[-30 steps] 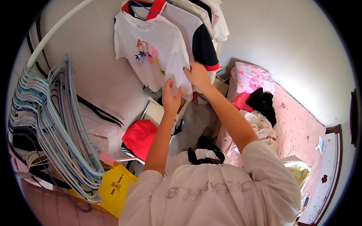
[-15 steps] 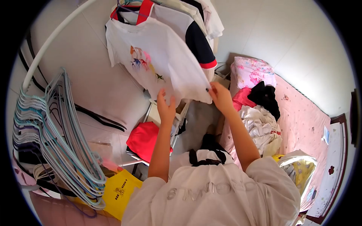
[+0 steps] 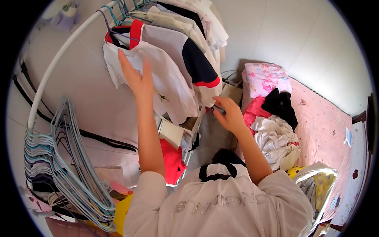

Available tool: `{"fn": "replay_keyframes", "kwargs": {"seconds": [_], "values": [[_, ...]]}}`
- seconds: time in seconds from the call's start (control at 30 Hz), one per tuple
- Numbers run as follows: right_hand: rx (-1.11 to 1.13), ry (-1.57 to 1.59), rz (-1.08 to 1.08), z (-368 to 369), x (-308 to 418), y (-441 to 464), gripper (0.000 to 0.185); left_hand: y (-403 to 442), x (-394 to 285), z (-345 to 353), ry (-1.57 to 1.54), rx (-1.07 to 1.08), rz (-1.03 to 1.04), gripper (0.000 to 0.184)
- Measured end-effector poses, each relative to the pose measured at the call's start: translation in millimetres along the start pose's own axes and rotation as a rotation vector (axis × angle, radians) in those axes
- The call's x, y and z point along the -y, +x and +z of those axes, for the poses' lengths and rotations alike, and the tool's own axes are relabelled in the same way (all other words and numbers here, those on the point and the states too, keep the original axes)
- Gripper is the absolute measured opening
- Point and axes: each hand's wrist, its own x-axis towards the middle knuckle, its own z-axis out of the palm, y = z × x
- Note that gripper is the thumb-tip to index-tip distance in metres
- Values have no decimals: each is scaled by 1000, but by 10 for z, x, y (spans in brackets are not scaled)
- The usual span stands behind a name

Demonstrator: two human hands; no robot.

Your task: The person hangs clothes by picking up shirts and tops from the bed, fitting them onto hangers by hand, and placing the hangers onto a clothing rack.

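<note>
A white T-shirt [image 3: 166, 79] with a small print hangs on a purple hanger [image 3: 106, 21] at the near end of the rail's row of clothes. My left hand [image 3: 139, 79] is raised in front of the shirt below its collar, fingers and thumb apart, covering much of the print. My right hand [image 3: 231, 115] is beside the hanging clothes, its thumb and fingers spread, with nothing visibly gripped. Its fingertips come close to the lower edge of a white shirt with a navy, red-banded sleeve [image 3: 200, 65], just behind the T-shirt; whether they touch is unclear.
A curved white rail [image 3: 59, 55] carries the clothes and, lower left, many bare hangers [image 3: 75, 170]. Below are a red cloth [image 3: 171, 162] and a yellow bag [image 3: 123, 207]. On the right, a pink bed [image 3: 316, 118] bears crumpled clothes [image 3: 276, 138] and a floral pillow [image 3: 266, 79].
My left hand has moved up toward the T-shirt's collar. My right hand has let go of the shirt's lower edge, which has dropped and swung left. The view has shifted slightly.
</note>
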Motion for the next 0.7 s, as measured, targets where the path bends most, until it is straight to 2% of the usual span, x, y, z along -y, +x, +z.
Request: {"fn": "replay_keyframes", "kwargs": {"seconds": [0.1,0.13,0.23,0.27,0.37,0.53,0.63,0.7], "values": [[-100,-25,-88,-13,-48,248,36,258,351,427,196,-58,-20,90],[-86,-14,-93,-17,-78,324,37,306,358,520,209,-83,-136,102],[-49,19,-103,-39,-166,480,40,429,462,715,246,-77,-212,108],[-38,30,-105,-55,-197,518,40,447,475,778,254,-85,-306,105],[-27,83,-71,-92,-341,571,41,546,700,971,134,-158,-158,101],[-51,110,49,-285,-639,501,42,664,627,1107,38,-9,-23,90],[-99,106,113,-423,-897,393,42,728,721,1139,-56,121,-181,89],[-154,79,112,-507,-1084,329,43,767,881,1108,69,103,-179,89]]}}
